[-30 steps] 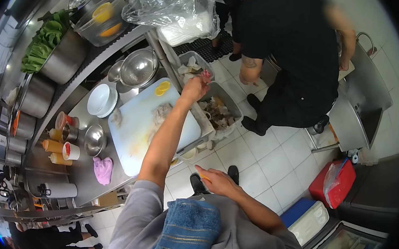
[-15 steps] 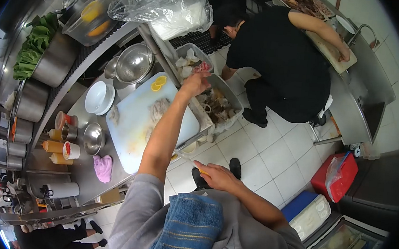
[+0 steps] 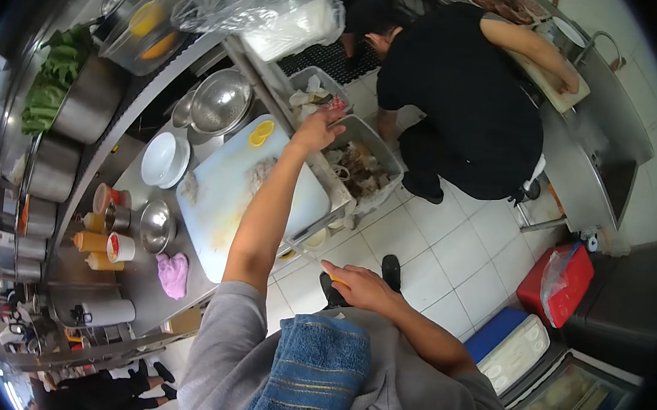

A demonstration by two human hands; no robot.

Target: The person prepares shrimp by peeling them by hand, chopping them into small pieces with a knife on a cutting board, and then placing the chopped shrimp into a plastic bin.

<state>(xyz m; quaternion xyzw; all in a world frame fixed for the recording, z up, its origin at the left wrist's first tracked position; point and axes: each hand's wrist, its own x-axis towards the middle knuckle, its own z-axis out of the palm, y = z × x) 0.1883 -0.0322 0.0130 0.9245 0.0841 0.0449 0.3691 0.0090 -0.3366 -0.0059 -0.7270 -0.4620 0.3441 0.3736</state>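
My left hand (image 3: 318, 131) reaches over the far edge of the white cutting board (image 3: 214, 214), near a grey bin of scraps (image 3: 315, 87); whether its fingers hold anything is too small to tell. Below, my right hand (image 3: 356, 285) is closed round the yellow-orange handle of a knife (image 3: 335, 276), its blade pointing toward the board. Pale shredded food (image 3: 261, 174) lies on the board, partly hidden by my left forearm, with lemon slices (image 3: 261, 133) near the top edge. A second bin (image 3: 362, 173) holds dark and pale scraps beside the board.
A co-worker in black (image 3: 463, 100) bends over beside the bins, one hand on a white board (image 3: 546, 80) at the sink. Steel bowls (image 3: 218, 103), white bowls (image 3: 164, 161), sauce bottles (image 3: 89, 242) and a pink cloth (image 3: 172, 275) stand left. A red container (image 3: 556, 283) is right.
My left hand has shifted slightly left. My right hand stays low with the knife. The co-worker's lower hand has moved slightly, and the view has shifted a little.
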